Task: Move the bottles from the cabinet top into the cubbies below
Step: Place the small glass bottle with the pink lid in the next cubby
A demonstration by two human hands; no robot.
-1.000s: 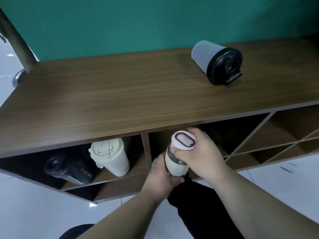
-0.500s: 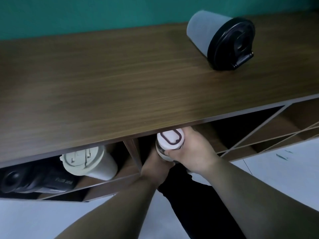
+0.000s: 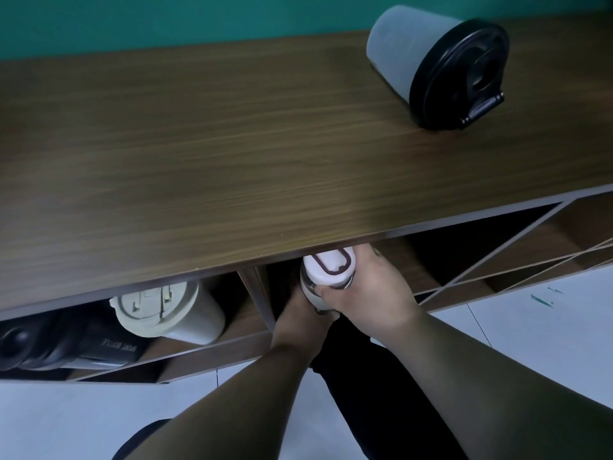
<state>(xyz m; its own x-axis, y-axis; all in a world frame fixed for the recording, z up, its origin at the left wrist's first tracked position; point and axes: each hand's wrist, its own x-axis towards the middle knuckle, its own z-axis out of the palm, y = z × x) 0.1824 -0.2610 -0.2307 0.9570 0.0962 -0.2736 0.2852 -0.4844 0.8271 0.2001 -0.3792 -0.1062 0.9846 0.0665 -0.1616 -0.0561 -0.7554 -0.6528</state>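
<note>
A small white bottle [image 3: 326, 272] with a dark oval ring on its lid sits just under the front edge of the wooden cabinet top [image 3: 232, 154], at the mouth of the middle cubby. My right hand [image 3: 374, 293] wraps its upper body from the right. My left hand [image 3: 298, 313] holds it from below and behind. A grey tumbler [image 3: 434, 64] with a black lid lies on its side at the cabinet top's far right. In the left cubby stand a cream cup [image 3: 166, 310] and a black sport bottle [image 3: 66, 343], lying down.
A vertical divider [image 3: 258, 293] separates the left cubby from the middle one. Diagonal-slatted compartments [image 3: 517, 254] lie to the right. A green wall [image 3: 166, 21] backs the cabinet. White tiled floor [image 3: 530, 327] lies below.
Both hands have carried the white bottle up and inward, from in front of the cubby to under the cabinet top's edge. My view has moved closer over the cabinet.
</note>
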